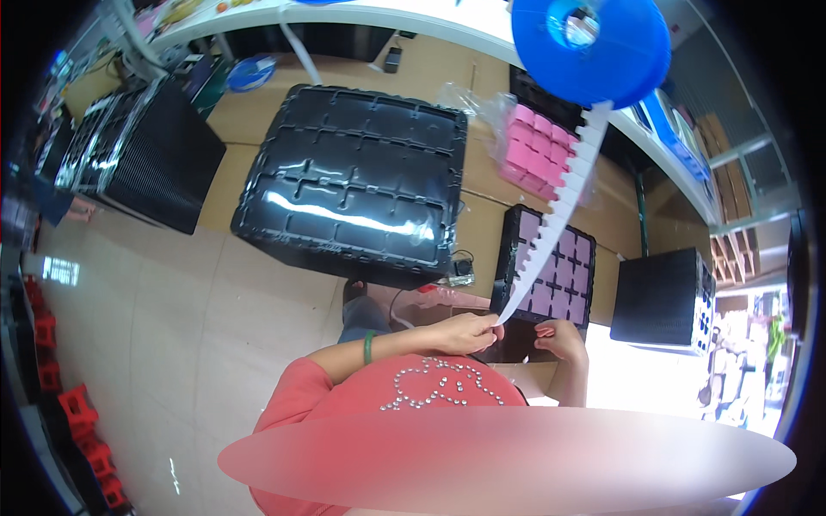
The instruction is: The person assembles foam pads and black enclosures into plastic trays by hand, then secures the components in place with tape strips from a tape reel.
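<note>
My left hand (469, 334), with a green bangle on its wrist, pinches the lower end of a white strip (564, 202). The strip has evenly spaced teeth along one edge and runs taut, up and to the right, to a large blue reel (592, 64). Just right of the strip's end, my right hand (564, 340) is closed, fingers curled and apart from the left hand. Whatever it may hold is too small to make out. Beyond both hands lies a black tray (502, 262) with purple blocks (557, 273) in its cells, partly crossed by the strip.
A tall stack of black plastic trays (361, 172) stands left of centre. More black stacks stand at far left (155, 155) and right (658, 297). Pink blocks (535, 150) lie by clear plastic wrap behind the purple ones. Red stools (77, 411) line the floor's left side.
</note>
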Motion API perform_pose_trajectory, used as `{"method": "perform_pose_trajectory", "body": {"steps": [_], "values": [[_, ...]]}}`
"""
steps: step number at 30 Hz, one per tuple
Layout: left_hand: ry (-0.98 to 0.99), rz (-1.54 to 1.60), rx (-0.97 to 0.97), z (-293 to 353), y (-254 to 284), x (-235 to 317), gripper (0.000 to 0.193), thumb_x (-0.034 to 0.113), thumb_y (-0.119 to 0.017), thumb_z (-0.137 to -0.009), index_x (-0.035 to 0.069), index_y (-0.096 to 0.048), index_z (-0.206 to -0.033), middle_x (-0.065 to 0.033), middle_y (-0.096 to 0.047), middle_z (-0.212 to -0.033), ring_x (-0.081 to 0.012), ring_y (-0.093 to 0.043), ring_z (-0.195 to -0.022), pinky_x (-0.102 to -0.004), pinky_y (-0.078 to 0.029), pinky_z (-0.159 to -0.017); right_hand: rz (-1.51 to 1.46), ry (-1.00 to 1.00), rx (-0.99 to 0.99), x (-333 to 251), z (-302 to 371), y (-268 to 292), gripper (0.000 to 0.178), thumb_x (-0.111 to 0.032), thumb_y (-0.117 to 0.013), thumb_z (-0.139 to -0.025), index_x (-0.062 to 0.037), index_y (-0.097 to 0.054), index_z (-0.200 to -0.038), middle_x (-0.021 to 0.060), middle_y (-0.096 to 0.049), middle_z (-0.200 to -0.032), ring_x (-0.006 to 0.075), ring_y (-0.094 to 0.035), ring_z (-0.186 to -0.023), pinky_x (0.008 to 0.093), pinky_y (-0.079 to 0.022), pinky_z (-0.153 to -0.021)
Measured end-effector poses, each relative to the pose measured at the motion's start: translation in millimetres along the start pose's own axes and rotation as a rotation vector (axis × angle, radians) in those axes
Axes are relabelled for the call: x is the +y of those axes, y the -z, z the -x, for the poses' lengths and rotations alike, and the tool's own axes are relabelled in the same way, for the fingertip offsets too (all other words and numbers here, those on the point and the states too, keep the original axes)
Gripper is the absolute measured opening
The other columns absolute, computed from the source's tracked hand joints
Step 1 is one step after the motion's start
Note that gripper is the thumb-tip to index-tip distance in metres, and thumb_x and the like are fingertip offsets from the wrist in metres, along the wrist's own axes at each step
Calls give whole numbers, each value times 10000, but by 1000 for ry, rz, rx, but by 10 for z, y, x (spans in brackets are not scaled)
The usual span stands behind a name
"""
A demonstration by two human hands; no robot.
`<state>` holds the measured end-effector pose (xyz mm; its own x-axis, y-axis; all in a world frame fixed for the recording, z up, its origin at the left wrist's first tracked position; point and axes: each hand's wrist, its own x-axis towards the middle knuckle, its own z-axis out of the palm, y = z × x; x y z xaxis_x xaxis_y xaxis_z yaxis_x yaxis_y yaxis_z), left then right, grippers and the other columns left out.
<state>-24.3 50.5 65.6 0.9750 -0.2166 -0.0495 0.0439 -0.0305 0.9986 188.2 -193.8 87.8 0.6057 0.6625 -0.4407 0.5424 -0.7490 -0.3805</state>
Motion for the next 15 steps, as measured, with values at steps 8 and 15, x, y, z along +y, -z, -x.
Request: {"method": "perform_pose_trajectory", "body": {"steps": [8,15], "values": [[-60,-195,49,-293,-21,-680,483,230,-554,-960,18,-432,-1377,-105,-653,-957,-236,-637,-892,-345,-472,-834,-195,320,780,-336,-1979,716,158,-147,-689,-855,-28,-737,-947,137,-710,-870,234,-687,-729,306,-518,-689],[546,696,-72,-516,-9,-1402,438,415,-539,-999,148,-580,-1344,-31,-672,-1088,-146,-599,-1034,-287,-426,-926,282,388,746,-413,-4226,827,240,-73,-648,-818,-34,-688,-1051,182,-678,-1044,379,-654,-951,449,-525,-847]]}}
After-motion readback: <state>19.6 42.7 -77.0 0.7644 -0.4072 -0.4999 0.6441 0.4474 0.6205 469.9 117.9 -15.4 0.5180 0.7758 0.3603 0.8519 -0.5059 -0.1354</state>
